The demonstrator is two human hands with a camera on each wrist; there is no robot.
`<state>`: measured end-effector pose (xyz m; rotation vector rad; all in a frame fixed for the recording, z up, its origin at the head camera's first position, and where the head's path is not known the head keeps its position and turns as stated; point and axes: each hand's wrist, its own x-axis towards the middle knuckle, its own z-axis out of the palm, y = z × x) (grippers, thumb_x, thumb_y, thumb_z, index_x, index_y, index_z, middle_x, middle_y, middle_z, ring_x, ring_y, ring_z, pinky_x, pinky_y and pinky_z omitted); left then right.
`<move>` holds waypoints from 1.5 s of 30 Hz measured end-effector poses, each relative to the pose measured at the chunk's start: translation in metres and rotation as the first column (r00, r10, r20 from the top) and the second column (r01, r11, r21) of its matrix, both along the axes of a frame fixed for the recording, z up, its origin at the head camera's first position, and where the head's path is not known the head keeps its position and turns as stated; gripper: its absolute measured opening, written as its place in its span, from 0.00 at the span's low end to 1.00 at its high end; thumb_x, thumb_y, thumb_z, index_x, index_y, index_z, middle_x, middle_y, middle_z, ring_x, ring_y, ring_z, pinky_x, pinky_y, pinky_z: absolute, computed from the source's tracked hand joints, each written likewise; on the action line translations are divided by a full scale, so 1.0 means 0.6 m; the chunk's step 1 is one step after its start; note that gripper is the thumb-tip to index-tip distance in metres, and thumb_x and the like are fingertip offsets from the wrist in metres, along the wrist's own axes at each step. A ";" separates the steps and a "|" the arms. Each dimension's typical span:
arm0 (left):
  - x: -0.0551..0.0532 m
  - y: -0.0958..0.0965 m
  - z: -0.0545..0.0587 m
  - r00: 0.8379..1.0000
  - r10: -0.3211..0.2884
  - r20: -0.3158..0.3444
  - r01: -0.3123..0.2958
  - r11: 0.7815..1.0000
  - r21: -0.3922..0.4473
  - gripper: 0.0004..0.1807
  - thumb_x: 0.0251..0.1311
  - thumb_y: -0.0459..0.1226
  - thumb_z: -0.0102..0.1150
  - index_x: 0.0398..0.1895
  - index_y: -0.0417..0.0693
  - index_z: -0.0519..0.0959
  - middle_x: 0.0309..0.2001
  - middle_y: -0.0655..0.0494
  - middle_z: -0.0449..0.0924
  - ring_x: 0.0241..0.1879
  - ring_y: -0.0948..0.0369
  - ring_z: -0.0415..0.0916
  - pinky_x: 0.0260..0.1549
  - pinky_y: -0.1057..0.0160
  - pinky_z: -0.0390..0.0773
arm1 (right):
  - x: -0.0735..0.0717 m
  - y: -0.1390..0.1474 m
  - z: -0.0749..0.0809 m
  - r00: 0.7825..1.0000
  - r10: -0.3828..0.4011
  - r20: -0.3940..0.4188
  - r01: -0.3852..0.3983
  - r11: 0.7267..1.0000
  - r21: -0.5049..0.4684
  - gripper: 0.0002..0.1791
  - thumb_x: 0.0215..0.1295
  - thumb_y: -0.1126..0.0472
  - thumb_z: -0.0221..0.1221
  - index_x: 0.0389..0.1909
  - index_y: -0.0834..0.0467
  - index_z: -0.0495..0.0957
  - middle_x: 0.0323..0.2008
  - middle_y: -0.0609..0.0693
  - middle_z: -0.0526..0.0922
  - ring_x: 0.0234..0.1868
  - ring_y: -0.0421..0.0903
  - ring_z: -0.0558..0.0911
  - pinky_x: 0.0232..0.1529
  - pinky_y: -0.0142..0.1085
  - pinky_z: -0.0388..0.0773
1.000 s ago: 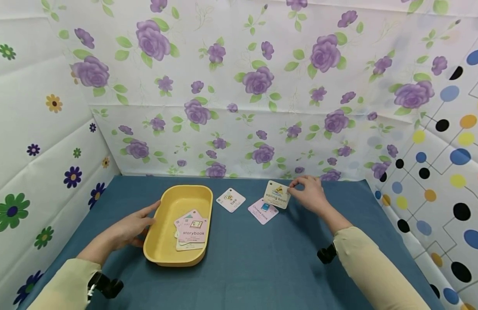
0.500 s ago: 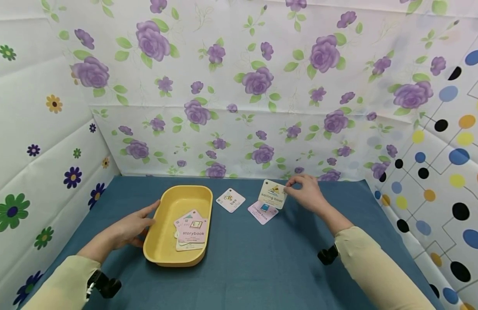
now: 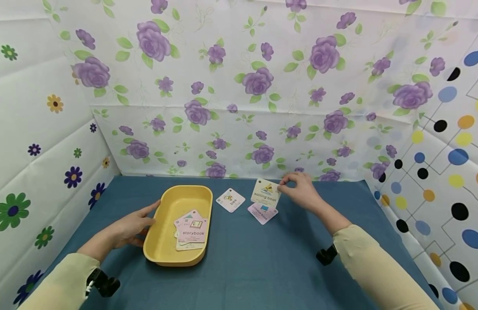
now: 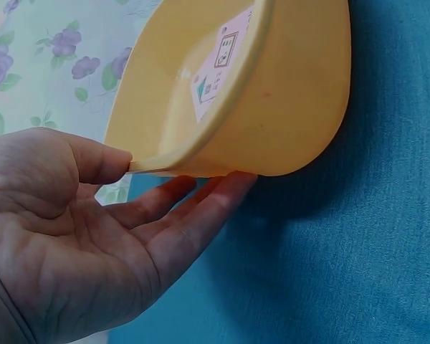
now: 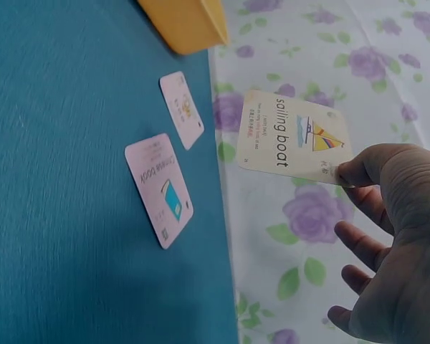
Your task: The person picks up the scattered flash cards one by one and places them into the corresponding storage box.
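Note:
My right hand [image 3: 302, 191] pinches a cream card [image 3: 266, 193] by its right edge, between thumb and fingertips. "Sailing boat" and a boat picture show on this card, which is raised off the table in the right wrist view. Below it lies a pink "Chinese book" card [image 3: 263, 215], its upper part covered by the cream card in the head view. A white-pink "bee" card [image 3: 231, 200] lies to the left. My left hand [image 3: 132, 228] holds the left side of a yellow tray [image 3: 155, 249], thumb at the rim and fingers against the outer wall in the left wrist view.
Inside the tray lies a small pile of cards, with a pink "storybook" card [image 3: 193, 232] on top. A blue-green cloth [image 3: 254, 271] covers the table. Behind it rises a flowered sheet [image 3: 231, 142], with patterned sheets at both sides.
My right hand has carried the "sailing boat" card to the left, over more of the "Chinese book" card. The left hand and the tray have stayed in place.

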<state>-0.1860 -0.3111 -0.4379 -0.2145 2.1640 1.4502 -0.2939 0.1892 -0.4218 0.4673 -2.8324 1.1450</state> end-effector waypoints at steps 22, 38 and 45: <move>0.001 0.001 0.004 1.000 0.002 0.011 -0.003 1.000 0.027 0.40 0.81 0.38 0.42 0.84 0.66 0.32 0.78 0.28 0.39 0.49 0.44 0.80 0.39 0.44 0.83 | 0.028 -0.060 0.035 0.994 0.109 -0.004 -0.109 0.993 -0.047 0.07 0.69 0.53 0.65 0.35 0.52 0.84 0.61 0.53 0.78 0.71 0.60 0.60 0.69 0.64 0.50; -0.001 0.001 -0.001 1.000 0.006 0.009 -0.006 1.000 0.015 0.40 0.81 0.38 0.42 0.84 0.66 0.33 0.77 0.28 0.41 0.48 0.45 0.79 0.38 0.44 0.83 | 0.040 -0.095 0.049 0.991 0.131 0.011 -0.130 0.990 -0.049 0.08 0.71 0.52 0.64 0.36 0.52 0.84 0.62 0.54 0.76 0.70 0.60 0.59 0.64 0.63 0.58; 0.000 0.000 -0.001 1.000 0.008 0.010 -0.008 1.000 0.022 0.40 0.80 0.38 0.43 0.84 0.66 0.33 0.78 0.29 0.39 0.50 0.44 0.79 0.39 0.44 0.83 | 0.041 -0.114 0.051 0.990 0.144 0.009 -0.143 0.987 -0.068 0.07 0.70 0.53 0.64 0.35 0.51 0.83 0.63 0.52 0.76 0.72 0.60 0.58 0.66 0.63 0.56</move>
